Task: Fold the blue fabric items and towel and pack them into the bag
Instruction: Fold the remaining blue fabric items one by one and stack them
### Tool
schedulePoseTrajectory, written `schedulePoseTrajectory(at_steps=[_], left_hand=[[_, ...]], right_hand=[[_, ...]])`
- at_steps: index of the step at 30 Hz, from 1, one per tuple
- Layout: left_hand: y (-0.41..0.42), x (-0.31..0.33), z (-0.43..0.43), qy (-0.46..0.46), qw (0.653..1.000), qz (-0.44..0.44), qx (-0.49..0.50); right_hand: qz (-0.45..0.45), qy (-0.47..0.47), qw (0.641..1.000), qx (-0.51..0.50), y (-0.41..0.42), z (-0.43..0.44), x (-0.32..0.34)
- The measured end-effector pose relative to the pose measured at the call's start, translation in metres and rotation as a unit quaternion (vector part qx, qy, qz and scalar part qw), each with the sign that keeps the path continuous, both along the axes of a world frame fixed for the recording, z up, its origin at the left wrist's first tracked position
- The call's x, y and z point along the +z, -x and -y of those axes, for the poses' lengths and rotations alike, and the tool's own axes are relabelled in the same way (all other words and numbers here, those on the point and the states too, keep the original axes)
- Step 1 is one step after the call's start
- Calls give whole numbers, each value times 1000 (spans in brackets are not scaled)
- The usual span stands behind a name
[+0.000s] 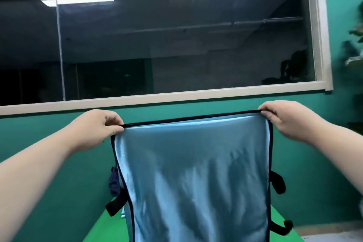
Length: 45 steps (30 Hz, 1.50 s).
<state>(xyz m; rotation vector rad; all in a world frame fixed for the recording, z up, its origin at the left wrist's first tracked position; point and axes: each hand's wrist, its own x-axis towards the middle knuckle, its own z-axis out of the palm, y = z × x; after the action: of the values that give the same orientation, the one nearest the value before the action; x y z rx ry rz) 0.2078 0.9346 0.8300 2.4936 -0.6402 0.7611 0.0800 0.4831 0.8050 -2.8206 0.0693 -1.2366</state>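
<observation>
A light blue fabric item (196, 173) with dark navy edging and black straps hangs in the air in front of me. My left hand (98, 127) pinches its top left corner. My right hand (284, 118) pinches its top right corner. The top edge is stretched taut between both hands, and the cloth drops down past the bottom of the frame. A darker blue piece of fabric (114, 182) peeks out behind its left edge. The bag and the towel are hidden or out of view.
A bright green table (102, 228) lies below, mostly hidden by the hanging cloth. Behind it stands a teal wall (59, 163) with a wide dark window (157, 45). A leafy plant (355, 49) stands at the far right.
</observation>
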Motion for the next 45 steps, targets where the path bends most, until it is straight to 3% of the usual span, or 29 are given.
schedulePoseTrajectory(at_steps=[3,12,18,23,27,28,32,35,40,45], left_hand=[[-6,-5,2,66,996,-54,-15],[-67,-22,18,184,959,-212,-32],[-135,-24,53,298,915,-270,-38],[-184,10,94,384,893,-229,-61],[-200,62,115,421,892,-127,-105],[-203,72,115,420,895,-99,-113],[-190,98,102,428,891,-12,-150],[-158,89,91,440,875,25,-199],[-111,3,75,361,911,-14,-199],[-69,-123,63,254,949,-130,-131]], right_hand=[[28,-49,998,9,1,2,-4],[-24,-51,998,14,-50,18,-27],[-17,-164,986,-2,-127,35,-27],[-8,-290,957,17,-193,49,5],[77,-437,886,132,-224,58,65],[118,-443,875,159,-228,61,79],[257,-334,894,152,-209,62,119],[307,-314,872,216,-169,49,118],[212,-396,834,320,-99,42,30],[36,-462,842,275,-45,50,-99]])
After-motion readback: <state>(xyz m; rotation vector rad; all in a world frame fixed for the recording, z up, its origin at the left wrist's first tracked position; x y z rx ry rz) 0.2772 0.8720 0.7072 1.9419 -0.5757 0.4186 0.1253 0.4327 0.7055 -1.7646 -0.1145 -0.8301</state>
